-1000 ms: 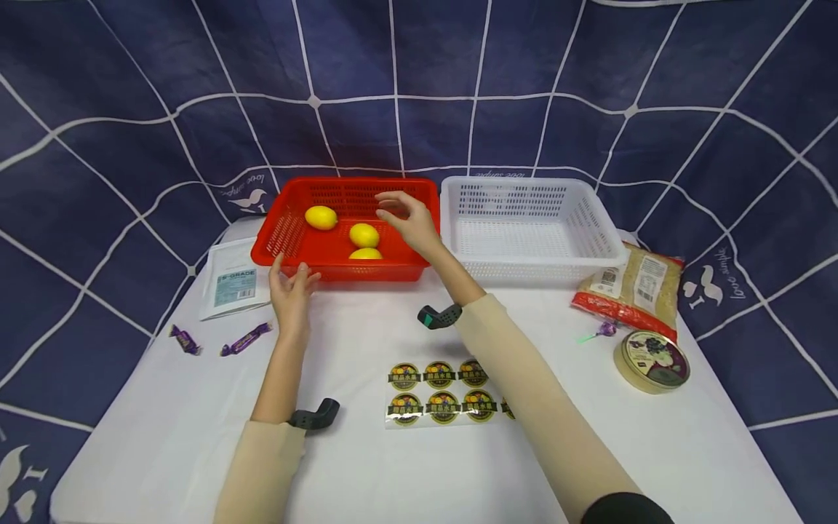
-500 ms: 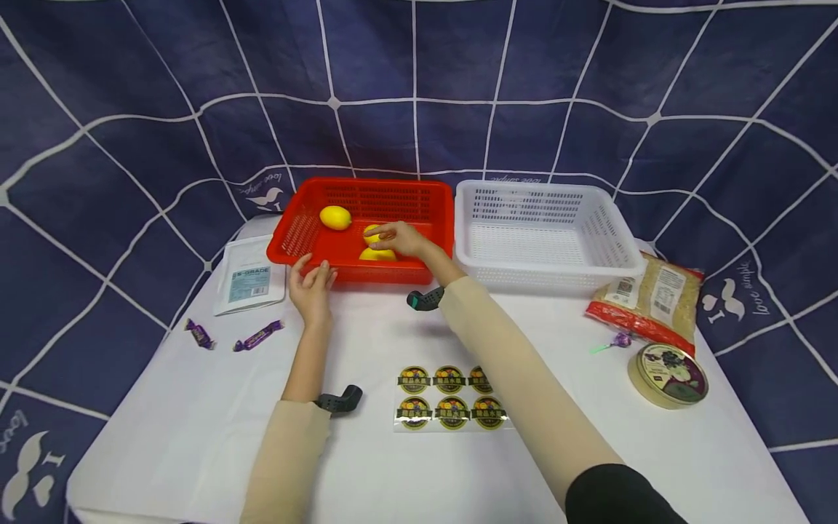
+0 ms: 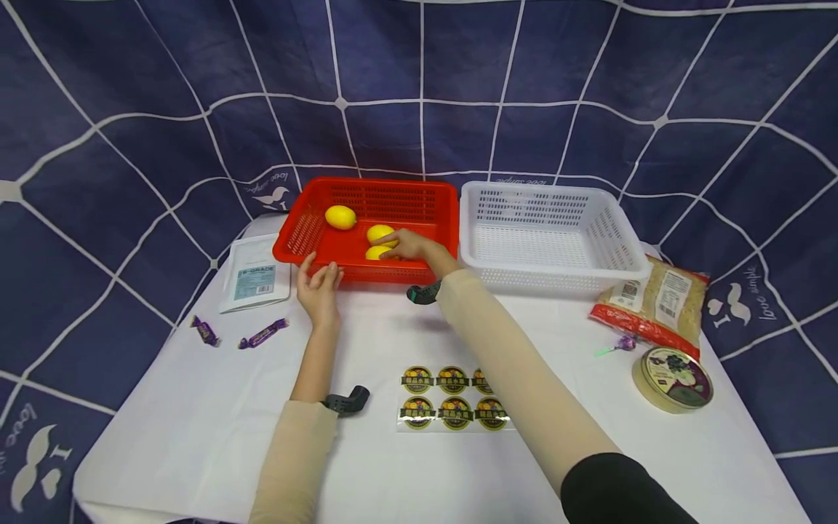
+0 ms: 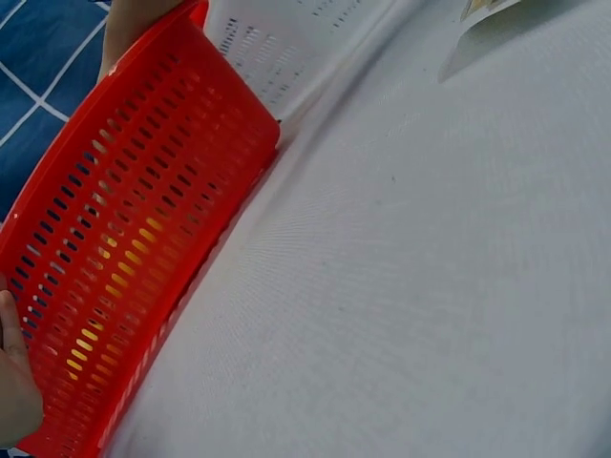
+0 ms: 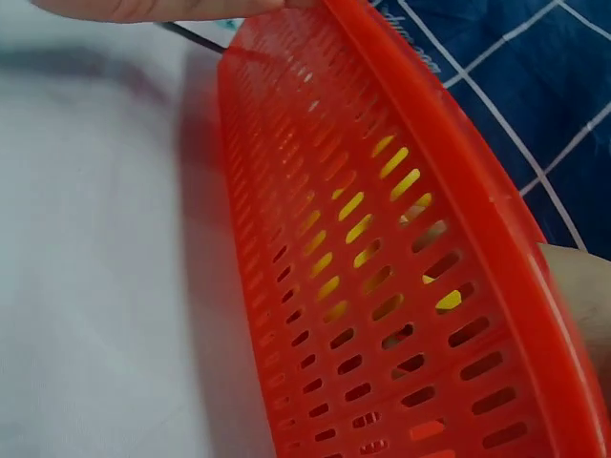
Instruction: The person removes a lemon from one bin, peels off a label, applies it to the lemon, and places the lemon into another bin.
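Observation:
In the head view, a red basket [image 3: 366, 271] holds three yellow lemons. One lemon [image 3: 340, 217] lies toward the back left. A second lemon [image 3: 381, 233] sits near the middle, partly behind my fingers. My right hand [image 3: 414, 246] reaches over the front rim and grips the front lemon [image 3: 376, 252], its curled fingers covering the lemon's right part. My left hand [image 3: 319, 292] touches the front rim at the left with relaxed fingers. In the left wrist view, yellow shows through the slots of the basket wall [image 4: 162, 191].
A white basket [image 3: 556, 271] stands right of the red one. A sticker sheet [image 3: 435, 397] lies in front. At left are a white pouch [image 3: 255, 280] and two purple candies [image 3: 263, 333]; at right a grain bag [image 3: 655, 302], a lollipop [image 3: 625, 343] and a round tin [image 3: 673, 378].
My right hand has come down from above the red basket onto the front lemon. My left hand has come up against the front rim. The head view has shifted slightly.

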A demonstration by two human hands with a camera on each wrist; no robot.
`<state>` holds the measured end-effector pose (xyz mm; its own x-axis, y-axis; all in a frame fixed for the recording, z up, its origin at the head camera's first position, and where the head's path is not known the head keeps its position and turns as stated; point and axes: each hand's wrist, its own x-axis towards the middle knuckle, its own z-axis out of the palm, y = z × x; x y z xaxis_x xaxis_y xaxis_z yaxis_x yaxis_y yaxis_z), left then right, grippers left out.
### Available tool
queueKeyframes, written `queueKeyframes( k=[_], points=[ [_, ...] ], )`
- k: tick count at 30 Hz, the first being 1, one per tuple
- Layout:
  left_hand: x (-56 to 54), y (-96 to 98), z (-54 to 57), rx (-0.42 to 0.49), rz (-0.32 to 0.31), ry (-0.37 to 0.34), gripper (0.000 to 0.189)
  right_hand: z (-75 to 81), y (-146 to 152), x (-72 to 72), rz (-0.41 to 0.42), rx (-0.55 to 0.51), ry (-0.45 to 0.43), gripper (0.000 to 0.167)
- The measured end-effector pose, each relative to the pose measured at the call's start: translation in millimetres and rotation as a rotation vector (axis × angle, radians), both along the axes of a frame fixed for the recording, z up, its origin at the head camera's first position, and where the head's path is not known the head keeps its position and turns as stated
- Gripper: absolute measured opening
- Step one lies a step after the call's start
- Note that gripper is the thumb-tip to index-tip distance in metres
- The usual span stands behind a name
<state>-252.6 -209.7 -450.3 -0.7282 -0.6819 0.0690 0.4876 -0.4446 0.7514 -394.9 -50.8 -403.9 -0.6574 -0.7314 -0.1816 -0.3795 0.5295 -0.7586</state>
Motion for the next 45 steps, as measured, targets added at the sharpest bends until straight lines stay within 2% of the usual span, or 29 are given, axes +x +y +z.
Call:
queueKeyframes(
  k=[7, 11, 16, 20, 21, 24, 28, 30, 32, 35, 39, 42, 45],
  points=[
    [-0.2, 0.4, -0.8, -0.017, -0.001, -0.007, 0.049, 1.0, 3.2, 0.1, -0.030, -0.025, -0.069, 0.042],
    [-0.5, -0.3, -1.3, -0.030, 0.000, 0.000, 0.047, 1.2, 4.5, -0.9, -0.071, -0.085, -0.086, 0.039],
    [-0.6, -0.8, -2.4, -0.034, -0.005, 0.006, 0.051, 1.6, 6.4, -1.7, -0.122, -0.231, -0.036, 0.039],
    [-0.2, 0.2, -3.0, -0.027, -0.013, 0.008, 0.049, 11.5, 15.3, 4.7, -0.122, -0.338, 0.031, 0.042],
    [0.3, 0.3, -2.3, -0.028, -0.013, 0.009, 0.048, 16.7, 18.7, 7.8, -0.116, -0.358, 0.047, 0.043],
    [2.8, 0.4, 1.7, -0.040, -0.015, -0.003, 0.045, 43.8, 32.1, 28.8, -0.089, -0.413, 0.119, 0.044],
    [7.4, 0.9, 9.7, -0.049, -0.022, -0.026, 0.045, 83.3, 56.5, 66.7, -0.049, -0.464, 0.249, 0.043],
    [9.5, 1.1, 13.0, -0.045, -0.025, -0.028, 0.045, 93.6, 71.0, 81.5, -0.043, -0.475, 0.312, 0.043],
    [10.0, 1.8, 14.6, -0.041, -0.027, -0.026, 0.045, 96.6, 87.8, 93.1, -0.043, -0.479, 0.367, 0.042],
    [10.1, 1.8, 13.4, -0.039, -0.022, -0.021, 0.044, 88.2, 114.1, 107.9, -0.045, -0.460, 0.443, 0.042],
    [9.4, 0.1, 9.6, -0.046, -0.017, -0.016, 0.043, 65.2, 146.0, 133.7, -0.018, -0.421, 0.525, 0.042],
    [8.1, -0.9, 8.7, -0.043, -0.025, -0.011, 0.043, 41.5, 164.3, 152.9, -0.004, -0.361, 0.535, 0.042],
    [5.9, -1.8, 8.6, -0.035, -0.037, -0.021, 0.044, 14.5, 178.2, 166.9, 0.004, -0.317, 0.496, 0.043]
  ],
)
